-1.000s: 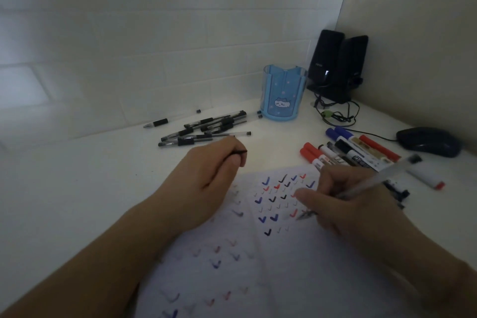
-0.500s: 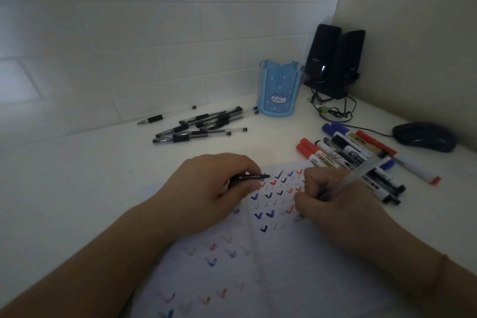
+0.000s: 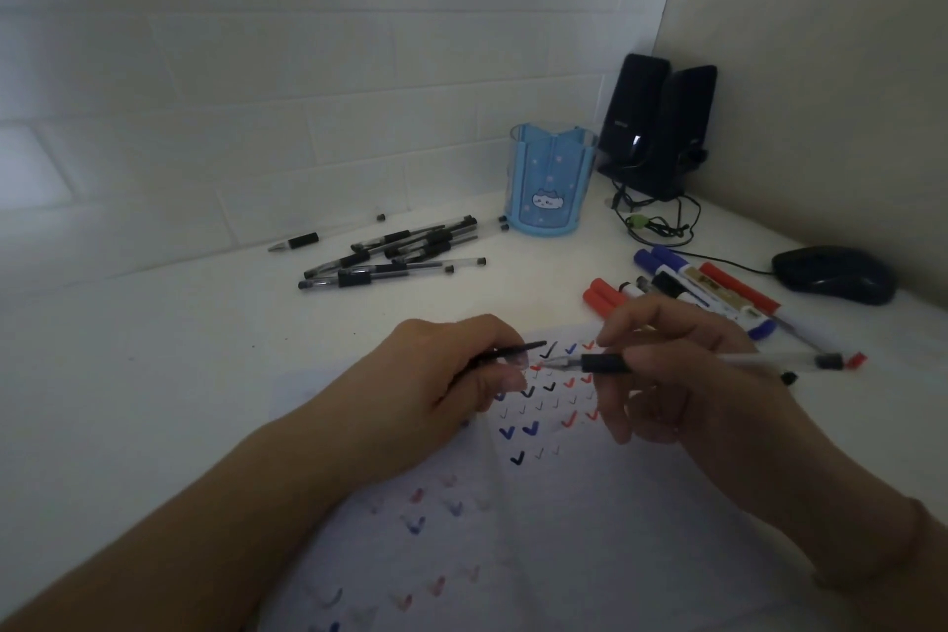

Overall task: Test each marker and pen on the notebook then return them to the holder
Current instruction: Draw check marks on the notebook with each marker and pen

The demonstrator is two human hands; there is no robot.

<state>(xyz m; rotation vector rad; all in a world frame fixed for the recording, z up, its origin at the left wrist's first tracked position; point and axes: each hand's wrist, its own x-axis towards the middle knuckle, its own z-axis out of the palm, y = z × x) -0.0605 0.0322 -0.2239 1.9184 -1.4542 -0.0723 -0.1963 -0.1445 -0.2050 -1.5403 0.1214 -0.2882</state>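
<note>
Pen (image 3: 682, 362) held level above notebook (image 3: 513, 544) in right hand (image 3: 682, 375), tip toward cap (image 3: 513, 351) pinched in left hand (image 3: 446, 385). Risk: misaligned capping, tip smearing fingers. Holder (image 3: 551, 187) stands well apart, looks empty.

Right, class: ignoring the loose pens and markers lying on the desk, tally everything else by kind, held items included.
blue pen holder: 1
black speakers: 2
computer mouse: 1
notebook: 1
pen in right hand: 1
pen cap in left hand: 1
Total: 7
</note>
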